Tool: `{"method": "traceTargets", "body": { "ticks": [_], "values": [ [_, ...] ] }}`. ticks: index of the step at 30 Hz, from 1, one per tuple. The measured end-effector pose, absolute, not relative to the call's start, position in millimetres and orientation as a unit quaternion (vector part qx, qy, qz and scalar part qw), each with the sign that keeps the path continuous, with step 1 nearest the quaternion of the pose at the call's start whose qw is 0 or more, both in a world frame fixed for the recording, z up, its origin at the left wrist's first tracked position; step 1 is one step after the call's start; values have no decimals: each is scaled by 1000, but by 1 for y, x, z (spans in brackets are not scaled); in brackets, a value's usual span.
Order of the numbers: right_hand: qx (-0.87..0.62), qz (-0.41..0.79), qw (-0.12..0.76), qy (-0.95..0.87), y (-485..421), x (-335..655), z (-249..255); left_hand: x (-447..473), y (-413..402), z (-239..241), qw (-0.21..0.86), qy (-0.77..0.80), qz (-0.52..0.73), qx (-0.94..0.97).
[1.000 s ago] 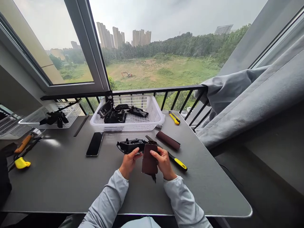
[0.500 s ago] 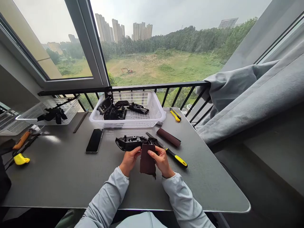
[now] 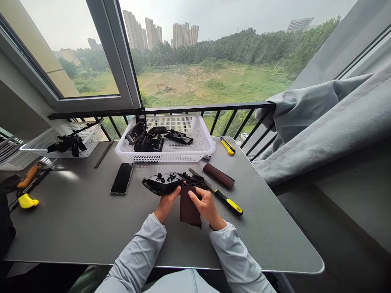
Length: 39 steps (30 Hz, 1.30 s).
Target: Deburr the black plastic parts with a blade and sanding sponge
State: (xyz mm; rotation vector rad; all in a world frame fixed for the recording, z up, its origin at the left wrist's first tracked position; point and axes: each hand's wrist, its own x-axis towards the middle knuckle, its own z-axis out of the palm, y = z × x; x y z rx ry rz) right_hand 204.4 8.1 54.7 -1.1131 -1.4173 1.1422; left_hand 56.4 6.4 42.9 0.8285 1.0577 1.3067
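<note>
A tall open window and a black metal balcony railing [image 3: 207, 106] stand at the far edge of a dark grey table [image 3: 76, 240], with a grey curtain [image 3: 317, 130] bunched to the right. On the table's far side sits a white plastic mesh basket [image 3: 165, 158] holding several black plastic parts [image 3: 148, 142]. A second mesh basket [image 3: 88, 149] sits at the far left, with more black parts [image 3: 67, 144] in it.

A black smartphone [image 3: 122, 178] lies face up left of centre. Right of the hands are a roll of dark brown sandpaper [image 3: 218, 175] and a file with a yellow-and-black handle [image 3: 227, 200], its shank reaching toward the held part. Yellow-handled pliers [image 3: 227, 146] lie at the far right, and an orange-handled tool [image 3: 29, 176] and a yellow tool [image 3: 27, 201] lie at the left edge.

Near the table's centre, a black plastic housing [image 3: 161, 183] is held just above the tabletop. The left hand [image 3: 166, 205] grips it from below, fingers closed around its near edge. The right hand [image 3: 206, 205] has its fingers closed on a folded sheet of sandpaper [image 3: 189, 207], pressing it to the housing's near side. The sheet hangs below the housing, between the hands.
</note>
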Motion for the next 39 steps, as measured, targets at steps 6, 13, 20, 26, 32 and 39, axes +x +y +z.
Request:
{"method": "traceTargets", "body": {
  "ticks": [6,13,20,26,32,39],
  "values": [
    [-469,449,478,-592,7,202,53,56,7,42,540,475,552,422],
    [-504,444,488,-557,16,218,54,58,11,36,597,443,597,301],
    [-511,428,484,-567,13,213,54,64,12,36,618,427,598,279],
    [-514,415,469,-586,13,209,51,64,12,33,613,427,598,290],
    [-517,399,455,-605,12,208,51,66,12,31,611,443,586,295],
    [-534,383,438,-614,16,210,48,62,11,21,579,481,560,346]
  ]
}}
